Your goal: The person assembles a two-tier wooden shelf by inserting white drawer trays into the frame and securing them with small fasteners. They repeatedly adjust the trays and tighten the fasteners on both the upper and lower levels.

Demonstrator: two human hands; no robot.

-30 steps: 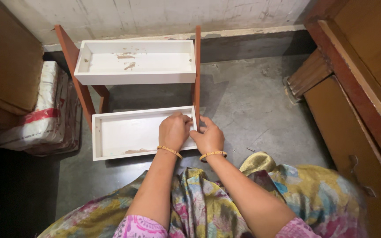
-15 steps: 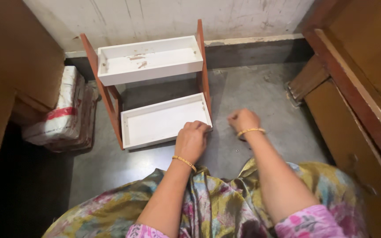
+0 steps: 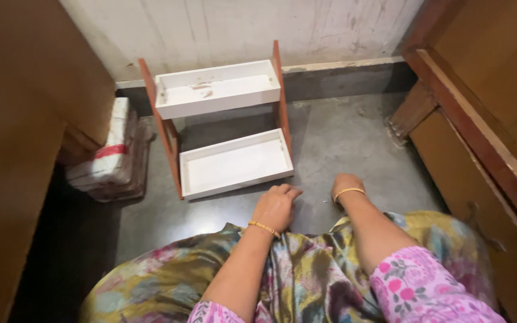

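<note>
Two-tier shelf (image 3: 225, 128), left hand (image 3: 276, 206) curled nearby, right hand (image 3: 345, 185) on floor

Left hand (image 3: 276, 206) loosely curled, right hand (image 3: 343, 184) apparently fisted, both lowered

One package is visible: a white woven sack (image 3: 110, 157), flat and rectangular, with a red band across its middle. It lies on the floor, left of the two-tier rack (image 3: 222, 128), against the wooden cabinet (image 3: 37, 113).

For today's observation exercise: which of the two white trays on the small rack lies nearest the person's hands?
The lower tray, down at floor level. The left hand rests just in front of it; the upper tray sits higher, nearer the wall.
</note>
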